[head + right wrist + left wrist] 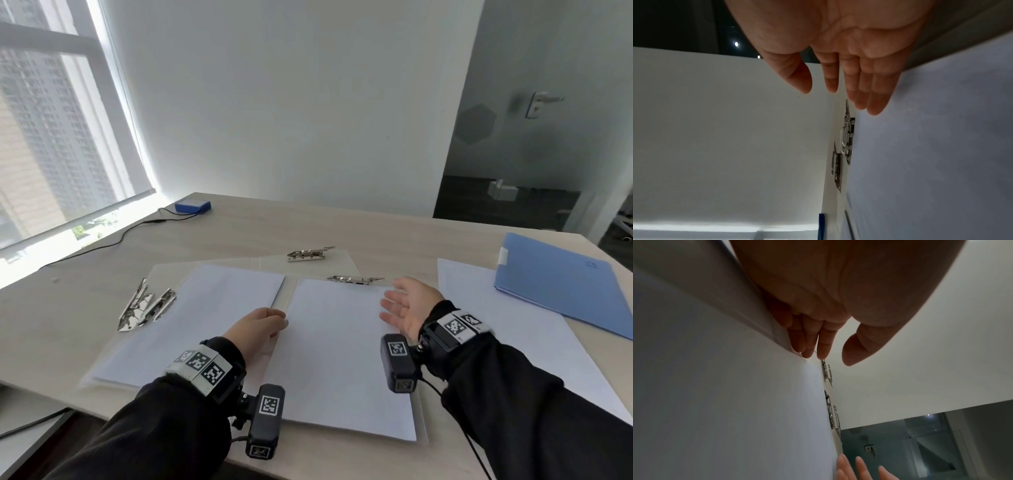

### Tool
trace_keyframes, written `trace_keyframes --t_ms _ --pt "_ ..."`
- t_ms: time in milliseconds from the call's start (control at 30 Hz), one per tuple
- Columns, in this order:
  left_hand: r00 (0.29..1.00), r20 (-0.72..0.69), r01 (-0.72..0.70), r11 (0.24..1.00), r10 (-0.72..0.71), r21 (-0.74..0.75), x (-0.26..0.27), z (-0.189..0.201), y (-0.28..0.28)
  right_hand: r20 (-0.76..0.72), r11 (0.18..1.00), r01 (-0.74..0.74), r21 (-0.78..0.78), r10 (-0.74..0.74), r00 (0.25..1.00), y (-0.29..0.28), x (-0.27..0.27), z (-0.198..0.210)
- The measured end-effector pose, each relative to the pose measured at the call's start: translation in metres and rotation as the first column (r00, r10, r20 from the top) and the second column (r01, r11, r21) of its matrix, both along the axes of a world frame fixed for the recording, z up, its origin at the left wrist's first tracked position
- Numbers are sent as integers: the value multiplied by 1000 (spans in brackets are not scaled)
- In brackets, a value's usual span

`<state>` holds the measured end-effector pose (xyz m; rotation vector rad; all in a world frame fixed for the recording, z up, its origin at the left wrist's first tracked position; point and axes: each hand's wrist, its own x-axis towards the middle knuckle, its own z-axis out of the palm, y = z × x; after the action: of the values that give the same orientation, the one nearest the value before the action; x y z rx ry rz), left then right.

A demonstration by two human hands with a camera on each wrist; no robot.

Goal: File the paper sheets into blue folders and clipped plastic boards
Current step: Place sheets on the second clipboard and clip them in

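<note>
Clear boards [346, 265] hard to make out under the paper; only edges and metal clips show. Wrist views v. close, mostly palm and white sheet; far wall and door blurred. Blue folder [561, 291] cut off at frame's right edge.

L hand [255, 325]: palm down, fingers [806, 344] straight, tips resting on the edge of the sheets, where left sheet [191, 318] meets mid sheet [342, 359]. Holds nothing.

R hand [407, 305]: open, fingers spread, palm turned inward, over mid sheet's right edge near its clip [356, 280]; contact w/ paper can't tell.

Mid sheet long axis runs away from the person, top tucked at clip. Left sheet same, slightly slanted. Third sheet [507, 335] at right, folder lying on its far corner. Two loose clips [145, 306] left of the sheets.
</note>
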<state>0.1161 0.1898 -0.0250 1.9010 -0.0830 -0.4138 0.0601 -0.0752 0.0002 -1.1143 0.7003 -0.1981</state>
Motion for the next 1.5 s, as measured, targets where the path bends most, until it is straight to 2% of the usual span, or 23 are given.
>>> trace_keyframes --t_ms 267,333,400,467,533,567,667,733,767,833,933,1033,1200,1300,1400,1500 --pt "998 -52 17 997 -21 -75 3 -4 2 -58 998 14 55 -10 998 -9 49 -4" --pt "998 -62 18 996 -24 -85 3 -4 4 -64 999 -38 -26 36 997 -11 58 -4" --pt "997 -72 19 995 -26 -103 4 -7 5 -76 981 -78 -176 66 995 -8 67 0" --pt "997 -75 24 994 -32 -104 4 -8 6 -96 918 -117 -379 86 992 0 75 8" --pt "996 -83 27 993 -36 -115 5 -9 7 -159 795 -232 -560 172 972 9 86 11" --pt "995 -90 27 993 -38 -119 6 -9 8 -225 709 -323 -627 232 946 14 91 12" --pt "994 -98 30 991 -42 -130 6 -11 9 -490 361 -573 -735 301 818 29 101 10" --pt "995 -91 36 991 -48 -127 6 -10 9 -636 89 -667 -740 232 736 37 106 10" --pt "995 -88 41 992 -52 -122 6 -10 9 -695 -15 -706 -708 187 694 40 108 10" --pt "995 -81 47 991 -57 -123 6 -10 9 -772 -170 -753 -635 126 623 47 111 12" --pt "996 -66 49 990 -58 -129 5 -10 8 -851 -284 -808 -515 63 521 51 114 14" --pt "996 -57 57 989 -66 -134 5 -12 7 -889 -338 -835 -433 6 458 52 115 13" --pt "997 -39 66 991 -71 -117 7 -14 5 -901 -391 -838 -381 -45 431 55 114 13" --pt "997 -36 60 991 -65 -117 7 -16 4 -894 -421 -819 -389 -43 447 55 116 8" --pt "997 -36 57 990 -62 -125 8 -15 4 -887 -360 -824 -438 22 462 52 116 9" --pt "997 -48 52 990 -58 -129 8 -13 2 -847 -249 -810 -531 119 519 44 109 10"
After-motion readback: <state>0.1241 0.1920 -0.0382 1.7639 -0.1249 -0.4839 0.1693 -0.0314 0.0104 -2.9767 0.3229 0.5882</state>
